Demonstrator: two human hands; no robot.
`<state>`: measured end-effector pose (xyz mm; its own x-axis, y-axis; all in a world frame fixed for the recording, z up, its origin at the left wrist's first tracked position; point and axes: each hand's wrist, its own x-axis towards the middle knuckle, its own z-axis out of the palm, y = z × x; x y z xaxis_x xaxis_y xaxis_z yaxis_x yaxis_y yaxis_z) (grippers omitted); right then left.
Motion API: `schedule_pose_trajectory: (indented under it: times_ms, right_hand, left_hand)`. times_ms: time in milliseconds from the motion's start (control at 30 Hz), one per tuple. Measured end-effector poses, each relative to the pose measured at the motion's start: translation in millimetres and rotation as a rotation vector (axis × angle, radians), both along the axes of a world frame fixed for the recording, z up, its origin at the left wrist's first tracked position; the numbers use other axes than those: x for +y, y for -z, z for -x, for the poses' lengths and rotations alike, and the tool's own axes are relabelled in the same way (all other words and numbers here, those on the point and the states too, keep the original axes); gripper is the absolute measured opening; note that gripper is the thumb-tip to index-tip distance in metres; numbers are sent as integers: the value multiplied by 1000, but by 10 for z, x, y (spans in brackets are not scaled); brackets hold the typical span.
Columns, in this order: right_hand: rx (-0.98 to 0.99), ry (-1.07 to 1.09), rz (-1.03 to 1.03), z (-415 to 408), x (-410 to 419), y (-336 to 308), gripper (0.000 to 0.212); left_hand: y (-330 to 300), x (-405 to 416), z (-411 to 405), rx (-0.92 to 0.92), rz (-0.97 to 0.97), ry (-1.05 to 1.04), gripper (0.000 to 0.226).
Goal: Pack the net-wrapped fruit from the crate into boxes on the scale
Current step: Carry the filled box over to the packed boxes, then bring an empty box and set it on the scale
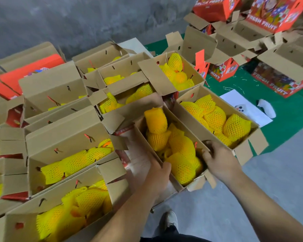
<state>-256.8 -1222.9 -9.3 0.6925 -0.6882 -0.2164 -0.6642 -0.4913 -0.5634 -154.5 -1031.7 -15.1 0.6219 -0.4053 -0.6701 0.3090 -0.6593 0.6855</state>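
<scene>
Cardboard box (191, 135) of net-wrapped fruit (180, 151) between both hands, left hand (157, 173) and right hand (219, 158) each gripping a side.

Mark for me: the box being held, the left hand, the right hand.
box (179, 131): head view, bare inner side wall.
left hand (152, 170): head view, back of the hand at the box's near-left edge.
right hand (219, 159): head view, back of the hand gripping the right rim.

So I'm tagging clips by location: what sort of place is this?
Probably a fruit packing room or warehouse: open cardboard boxes of net-wrapped fruit on a concrete floor, with red "FRESH FRUIT" cartons stacked behind.
</scene>
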Motion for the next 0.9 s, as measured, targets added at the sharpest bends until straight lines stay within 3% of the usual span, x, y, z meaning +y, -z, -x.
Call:
schedule_pose_trajectory:
  times_ms: [200, 333, 533, 767, 900]
  right_hand:
    - [-45, -107, 239, 73, 573, 38, 66]
    - [113, -162, 323, -73, 639, -2, 64]
    - [-16, -279, 242, -332, 944, -173, 58]
    - [-156, -635, 72, -567, 1805, -157, 50]
    - [-109, -704, -277, -651, 2323, -60, 45]
  left_hand:
    - [72, 92, -3, -46, -54, -13, 75]
    - [81, 147, 16, -158, -1, -68, 83]
    - [-101, 708, 50, -154, 355, -368, 26]
    - [-370, 1677, 16, -634, 272, -489, 36]
    - [-267, 2591, -59, -942, -51, -482, 30]
